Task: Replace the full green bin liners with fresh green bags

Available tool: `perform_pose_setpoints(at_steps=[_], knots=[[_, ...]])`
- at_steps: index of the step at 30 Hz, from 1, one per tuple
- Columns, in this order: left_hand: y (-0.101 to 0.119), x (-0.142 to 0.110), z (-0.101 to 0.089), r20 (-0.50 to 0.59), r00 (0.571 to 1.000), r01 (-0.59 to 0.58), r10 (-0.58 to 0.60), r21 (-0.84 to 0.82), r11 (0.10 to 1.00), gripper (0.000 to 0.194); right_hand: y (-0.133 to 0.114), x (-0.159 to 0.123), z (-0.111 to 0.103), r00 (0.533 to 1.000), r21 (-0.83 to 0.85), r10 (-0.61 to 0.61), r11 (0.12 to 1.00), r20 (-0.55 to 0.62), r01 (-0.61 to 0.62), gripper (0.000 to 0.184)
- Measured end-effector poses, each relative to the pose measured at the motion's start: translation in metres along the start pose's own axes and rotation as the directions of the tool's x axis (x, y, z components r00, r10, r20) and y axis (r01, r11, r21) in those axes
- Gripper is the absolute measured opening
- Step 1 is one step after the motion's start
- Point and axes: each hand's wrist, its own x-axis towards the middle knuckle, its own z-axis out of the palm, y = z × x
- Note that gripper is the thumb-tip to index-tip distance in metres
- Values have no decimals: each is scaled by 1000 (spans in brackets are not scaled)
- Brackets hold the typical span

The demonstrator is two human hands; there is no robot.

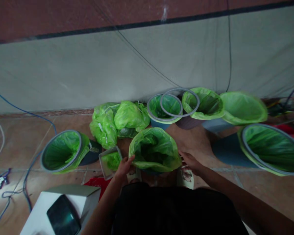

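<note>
A bin lined with a green plastic bag (155, 149) stands on the tiled floor right in front of me. My left hand (124, 167) grips the bag's folded edge at the bin's left side, fingers closed on the plastic. On the right side, my right hand (190, 161) pinches the bag's edge at the rim. The bag hangs over the rim and hides most of the bin.
Several other green-lined bins stand around: one at the left (61, 150), one at the right (269, 147), others along the grey wall (164, 107). A loose grey ring (180, 102) rests on two of them. Bunched green bags (117, 120), a small square bin (110, 160), cables and a white box (61, 209) lie nearby.
</note>
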Motion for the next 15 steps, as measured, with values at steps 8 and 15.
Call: perform_pose_setpoints(at_steps=[8,15], knots=[[-23,-10,9,127,992,15,-1,-108,994,42,26,-23,12,961,77,14,996,277,-37,21],[-40,-20,1,276,956,3,97,-341,940,49,38,-6,20,942,200,-91,980,322,26,23]])
